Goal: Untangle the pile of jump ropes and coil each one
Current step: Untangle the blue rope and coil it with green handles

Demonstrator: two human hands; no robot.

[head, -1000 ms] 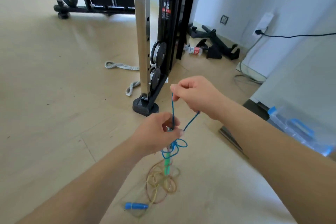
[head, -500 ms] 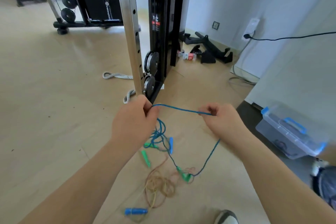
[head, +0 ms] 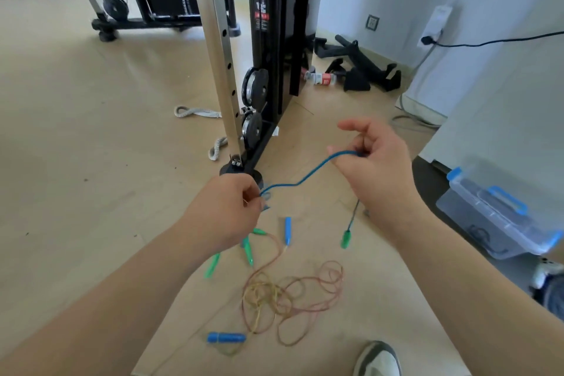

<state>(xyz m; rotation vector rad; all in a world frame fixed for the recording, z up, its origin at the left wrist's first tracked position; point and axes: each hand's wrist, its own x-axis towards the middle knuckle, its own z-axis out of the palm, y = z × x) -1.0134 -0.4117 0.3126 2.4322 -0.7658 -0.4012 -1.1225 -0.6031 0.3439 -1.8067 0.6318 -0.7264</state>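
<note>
Blue rope (head: 308,175) strung slack between left hand (head: 227,210) and right hand (head: 374,159), each grip pinching it. Green handle (head: 345,239) dangling below right (blurred). Yellow-red rope (head: 290,299) heaped loose on floor (head: 91,162) nearer, blue handle (head: 226,337) beside.

Left hand (head: 225,210) hides where the blue rope (head: 308,175) goes past its fingers (head: 253,192); motion blur there too. Right hand (head: 375,162) covers the rope's bend. Shoe (head: 377,359) at 6 o'clock is cut by the bottom edge. Storage bin (head: 500,223) at 3 o'clock: contents unreadable. Green handle (head: 345,239) hanging under the right hand is blurred. Both forearms run off frame.
</note>
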